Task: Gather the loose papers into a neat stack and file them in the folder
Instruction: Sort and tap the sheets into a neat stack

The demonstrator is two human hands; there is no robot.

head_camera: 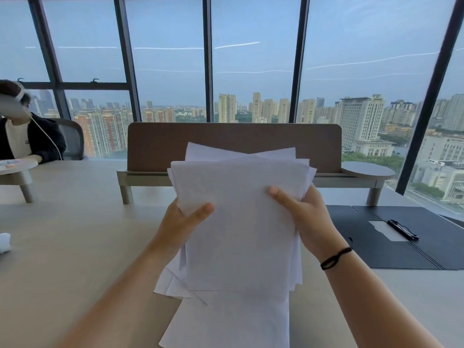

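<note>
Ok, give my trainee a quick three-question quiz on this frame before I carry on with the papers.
1. True or false: the papers are squared into a neat stack.
2. Which hand wears the black wrist band?
3. The folder lies: A) shut, left of the hands; B) open, right of the hands; C) under the papers.

Key: 1 false, edges fan out unevenly. 2 the right hand; the left hand grips the other side. 3 B.

a sheaf of white papers [238,222] is held upright above the desk, its sheets fanned and uneven, corners jutting out at the top and lower left. more white sheets [233,322] lie flat beneath it. the black folder [401,237] lies open on the desk to the right, its clip exposed.
</note>
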